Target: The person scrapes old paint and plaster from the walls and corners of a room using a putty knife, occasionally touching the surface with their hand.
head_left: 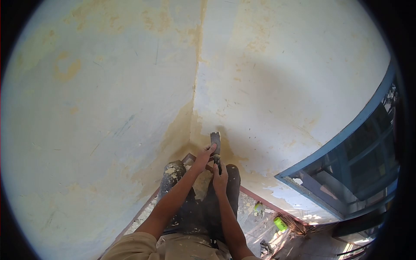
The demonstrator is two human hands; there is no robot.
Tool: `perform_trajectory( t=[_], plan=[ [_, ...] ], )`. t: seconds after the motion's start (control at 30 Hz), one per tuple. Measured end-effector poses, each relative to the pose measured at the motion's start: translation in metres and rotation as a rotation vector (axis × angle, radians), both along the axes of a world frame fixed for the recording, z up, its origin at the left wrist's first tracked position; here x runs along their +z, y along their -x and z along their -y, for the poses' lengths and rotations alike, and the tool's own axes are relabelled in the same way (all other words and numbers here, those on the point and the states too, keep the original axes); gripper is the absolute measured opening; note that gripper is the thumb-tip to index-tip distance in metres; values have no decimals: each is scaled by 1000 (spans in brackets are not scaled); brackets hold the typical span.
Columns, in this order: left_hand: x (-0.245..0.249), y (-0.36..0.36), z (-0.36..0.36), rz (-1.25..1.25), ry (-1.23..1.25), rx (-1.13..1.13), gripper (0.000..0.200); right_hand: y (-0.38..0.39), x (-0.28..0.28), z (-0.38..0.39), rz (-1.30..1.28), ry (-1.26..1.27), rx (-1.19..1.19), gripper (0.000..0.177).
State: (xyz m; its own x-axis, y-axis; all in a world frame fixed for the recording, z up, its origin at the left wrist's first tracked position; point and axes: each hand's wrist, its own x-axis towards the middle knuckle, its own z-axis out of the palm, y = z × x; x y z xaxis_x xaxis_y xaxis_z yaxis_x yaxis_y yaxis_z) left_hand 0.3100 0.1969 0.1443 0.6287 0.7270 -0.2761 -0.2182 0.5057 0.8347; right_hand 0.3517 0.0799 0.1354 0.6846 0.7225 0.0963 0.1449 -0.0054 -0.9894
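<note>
A scraper-like tool with a flat grey blade (215,139) and a dark handle is held upright before the wall corner, above my knees. My left hand (205,157) is closed on the blade, with the thumb lying across it. Lower and to the right, my right hand (220,173) is wrapped round the dark handle. The blade's top edge looks uneven, with pale residue on it. Both knees of my dark trousers (174,172) carry paint flakes or dust.
Two walls with peeling, patchy paint (260,86) meet at the corner ahead. A blue-framed window (312,160) is at the right. On the floor at lower right lie a bright green container (280,224) and a broom-like bundle (299,226).
</note>
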Motion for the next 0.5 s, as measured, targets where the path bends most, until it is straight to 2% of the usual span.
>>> perform_trajectory(
  t=[0.1, 0.2, 0.3, 0.4, 0.5],
  plan=[
    [-11, -20, -18, 11, -61, 31, 32, -19, -24, -7, 1, 18, 88, 34],
    [-14, -33, -34, -39, -127, 59, 31, -28, -38, -15, -81, 137, 197, 35],
    [-27, -49, -56, 49, -225, 78, 30, -39, -63, -43, -80, 77, 200, 35],
    [-21, -60, -65, 24, -261, 149, 29, -48, -73, -68, -142, 61, 210, 36],
    [-28, -62, -76, -23, -398, 177, 33, -48, -75, -84, -199, 41, 252, 38]
  ],
)
